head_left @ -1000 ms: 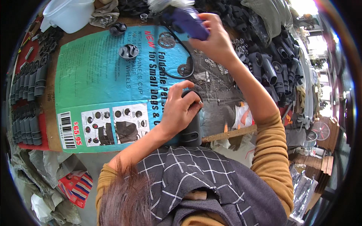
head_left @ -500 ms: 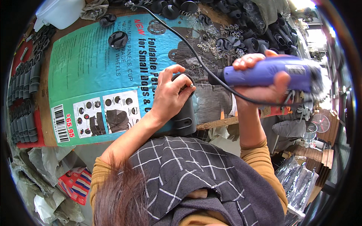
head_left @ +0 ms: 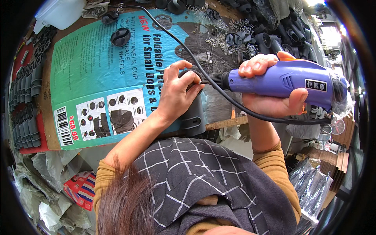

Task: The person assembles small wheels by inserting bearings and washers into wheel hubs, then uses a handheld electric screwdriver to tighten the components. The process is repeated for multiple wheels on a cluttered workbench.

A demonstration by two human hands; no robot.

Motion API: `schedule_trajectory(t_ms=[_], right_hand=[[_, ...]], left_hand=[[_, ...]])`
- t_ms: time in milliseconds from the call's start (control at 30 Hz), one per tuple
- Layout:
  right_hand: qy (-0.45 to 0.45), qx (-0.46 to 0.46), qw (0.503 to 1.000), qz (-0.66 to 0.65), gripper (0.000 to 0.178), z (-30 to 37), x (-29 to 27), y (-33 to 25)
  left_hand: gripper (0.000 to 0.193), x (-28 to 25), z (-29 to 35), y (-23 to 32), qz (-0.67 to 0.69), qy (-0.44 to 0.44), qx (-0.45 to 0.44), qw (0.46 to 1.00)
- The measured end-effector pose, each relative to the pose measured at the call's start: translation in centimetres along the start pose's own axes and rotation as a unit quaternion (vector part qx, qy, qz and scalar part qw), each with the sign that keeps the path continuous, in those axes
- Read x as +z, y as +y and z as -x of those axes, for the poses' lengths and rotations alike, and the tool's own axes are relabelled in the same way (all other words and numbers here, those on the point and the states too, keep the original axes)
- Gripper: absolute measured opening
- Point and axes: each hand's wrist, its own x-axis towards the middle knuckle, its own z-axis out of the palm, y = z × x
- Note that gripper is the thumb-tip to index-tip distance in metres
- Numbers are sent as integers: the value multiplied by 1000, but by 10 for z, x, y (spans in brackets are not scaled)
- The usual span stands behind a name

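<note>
My left hand (head_left: pixel 174 90) is closed around the upper end of a dark grey plastic tube-shaped part (head_left: pixel 193 117), which lies near the front edge of the table. Its thumb and forefinger pinch at the part's right side, where a tiny metal piece barely shows. In my right hand (head_left: pixel 262 102) is a purple electric screwdriver (head_left: pixel 282 80), held level with its black nose pointing left. The thin bit (head_left: pixel 204 82) meets the spot at my left fingertips; whether it sits in a screw head is too small to tell. A black power cable (head_left: pixel 184 45) crosses in front of the nose.
A printed blue-green cardboard sheet (head_left: pixel 86 78) covers the table. Round black caps (head_left: pixel 120 37), small metal rings, springs (head_left: pixel 244 27) and dark plastic tubes (head_left: pixel 291 33) lie along the far side. Rows of grey parts (head_left: pixel 27 131) stand at left, below a white container (head_left: pixel 62 11).
The screwdriver has moved left and its bit now reaches my left fingertips. My left hand keeps its hold on the plastic part.
</note>
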Motion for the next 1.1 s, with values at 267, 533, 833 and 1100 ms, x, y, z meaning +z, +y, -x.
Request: schedule_trajectory(t_ms=[267,533,833,1100], right_hand=[[-39,10,998,49,85,9,11,-1],[-29,-26,999,38,87,8,10,-7],[-34,-18,998,54,84,8,9,-2],[-54,-26,993,99,89,14,19,1]], left_hand=[[20,-1,1,1,3,0,-5,1000],[20,-1,1,1,-3,4,2,1000],[18,-1,1,2,0,-1,-7,1000],[24,-3,2,-1,9,-3,-4,1000]])
